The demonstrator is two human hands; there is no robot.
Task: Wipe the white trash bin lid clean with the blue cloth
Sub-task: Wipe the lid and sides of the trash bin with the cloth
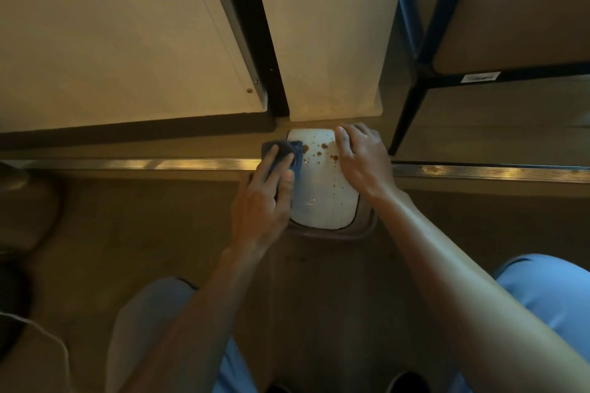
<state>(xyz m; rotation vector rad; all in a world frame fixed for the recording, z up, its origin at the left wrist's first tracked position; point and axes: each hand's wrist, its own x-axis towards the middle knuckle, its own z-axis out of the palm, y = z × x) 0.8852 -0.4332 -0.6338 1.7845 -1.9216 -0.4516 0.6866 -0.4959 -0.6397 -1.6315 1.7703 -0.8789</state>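
White trash bin lid (322, 188), one smooth rounded rectangle of glossy plastic, sits just above the frame's centre, ringed by the bin's brown rim (332, 234). Many brown droplets (324, 146) speckle its upper half, the larger ones near the top. One blue cloth (289, 153), soft and folded, lies on the lid's left edge under the left hand (265, 198), whose straight fingers press it flat. The right hand (360, 156) rests on the lid's upper right corner, fingers loosely bent over the edge, gripping nothing I can make out. Two pale cabinet panels (127, 35) fill the upper frame; a ribbed metal strip (143, 164) crosses the wooden floor.
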